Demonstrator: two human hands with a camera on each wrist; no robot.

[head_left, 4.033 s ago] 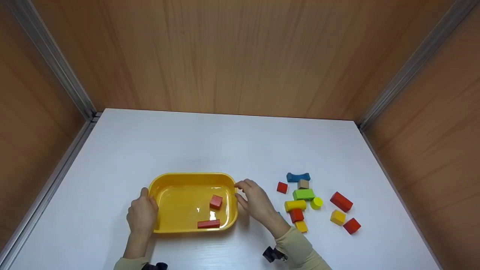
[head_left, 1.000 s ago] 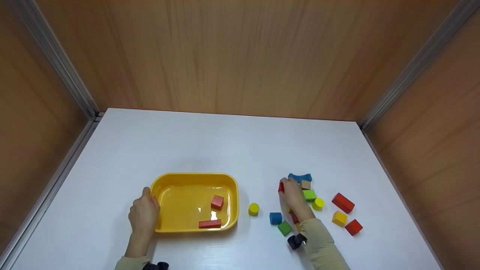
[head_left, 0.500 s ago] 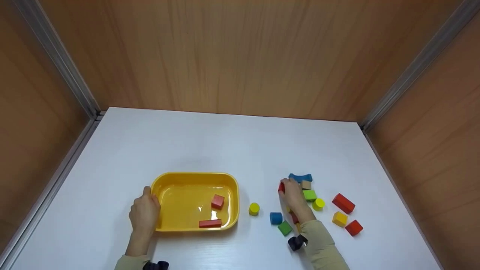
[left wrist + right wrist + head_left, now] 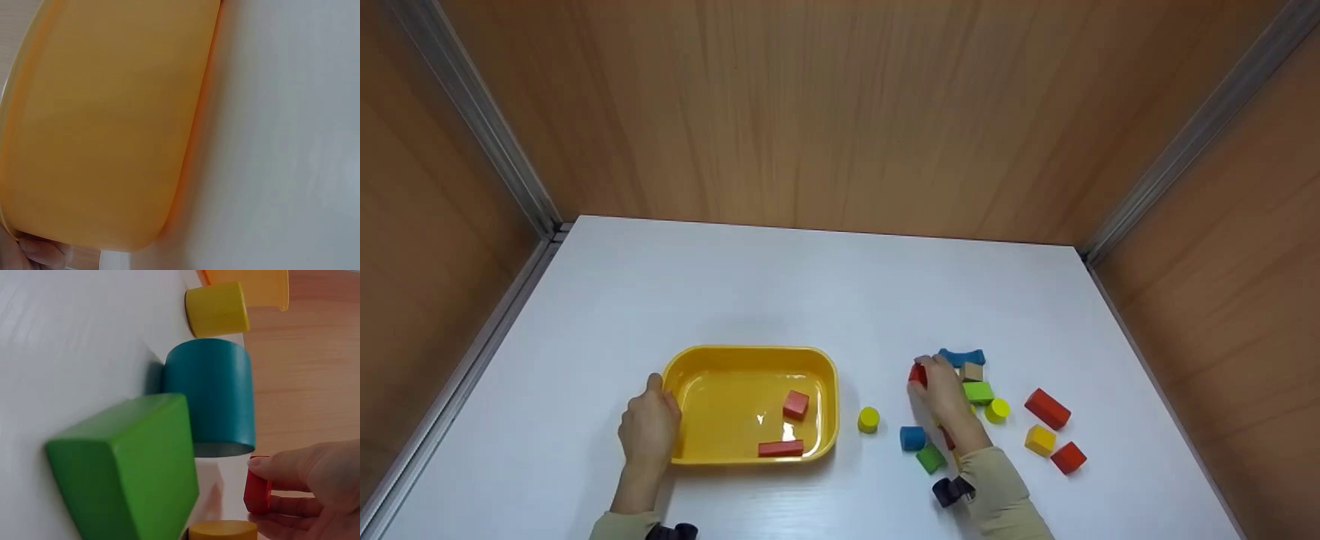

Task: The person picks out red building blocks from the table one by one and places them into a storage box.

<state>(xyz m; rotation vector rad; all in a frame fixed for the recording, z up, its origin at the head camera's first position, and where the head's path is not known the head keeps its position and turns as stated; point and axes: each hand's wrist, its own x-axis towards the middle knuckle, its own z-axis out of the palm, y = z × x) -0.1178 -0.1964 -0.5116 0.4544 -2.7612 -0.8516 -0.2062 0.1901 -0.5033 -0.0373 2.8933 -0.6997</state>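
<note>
- Left hand (image 4: 649, 424) gripped the tray (image 4: 720, 405) at its left end.
- Right hand (image 4: 950, 397) pinched a red block (image 4: 257, 492), right of the tray.
- Step seemed a pick-up; next probably called for a steady lift trayward.

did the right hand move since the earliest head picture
Yes: against the yellow tray, the right hand has gone rightward, from beside its right rim to a red block it now pinches.

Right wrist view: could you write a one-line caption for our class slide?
A right hand pinches a red block, with a green block and a blue cylinder in the foreground.
</note>
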